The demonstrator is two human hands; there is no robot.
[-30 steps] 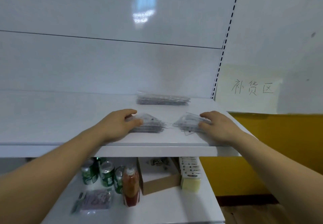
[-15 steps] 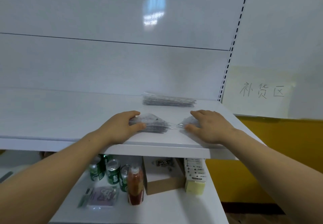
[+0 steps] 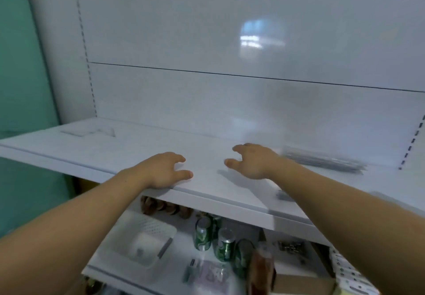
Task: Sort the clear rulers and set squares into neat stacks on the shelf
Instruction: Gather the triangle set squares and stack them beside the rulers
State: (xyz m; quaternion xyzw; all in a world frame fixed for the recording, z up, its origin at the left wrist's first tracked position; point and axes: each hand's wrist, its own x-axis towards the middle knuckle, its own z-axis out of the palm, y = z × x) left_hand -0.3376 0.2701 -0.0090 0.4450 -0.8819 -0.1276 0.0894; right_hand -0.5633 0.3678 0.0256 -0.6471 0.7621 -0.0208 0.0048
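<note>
My left hand hovers over the front edge of the white shelf with loosely spread fingers and holds nothing. My right hand is a little further in, fingers relaxed, empty too. A blurred stack of clear rulers lies at the back right of the shelf, right of my right hand. A small part of another clear stack shows under my right forearm. At the far left of the shelf lie a few clear flat pieces, too faint to tell apart.
Below the shelf stand green cans, a red-brown bottle, a clear plastic basket, a cardboard box and a packet. A green wall is on the left.
Both hands have let go of the clear stacks and moved left along the shelf. The view has swung left, so the stacks now sit to the right.
</note>
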